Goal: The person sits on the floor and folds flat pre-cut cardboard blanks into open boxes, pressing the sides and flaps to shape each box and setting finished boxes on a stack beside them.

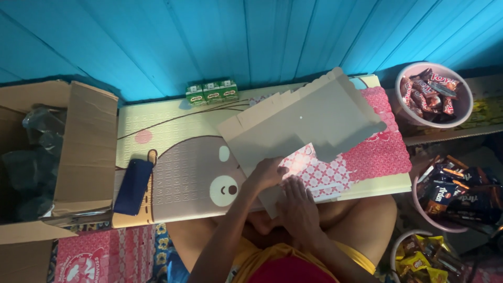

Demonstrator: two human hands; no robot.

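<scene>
Cardboard sheets (309, 118), flat and notched, lie stacked at a slant across the worktop (173, 131), which is a low board printed with a bear. Left hand (267, 173) curls over their near edge, pinching it; right hand (298, 202) rests flat beside it, fingers together. Dark blue phone (133, 186) lies well to the left

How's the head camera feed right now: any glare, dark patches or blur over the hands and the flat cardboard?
Head view: even, dim, bluish light with no glare; the flat cardboard sheets are clear, with soft shadows along their cut edges; the left hand and right hand are sharp enough but shaded; the open carton interior at left is dark, and the snack tubs at right sit in shadow.
</scene>
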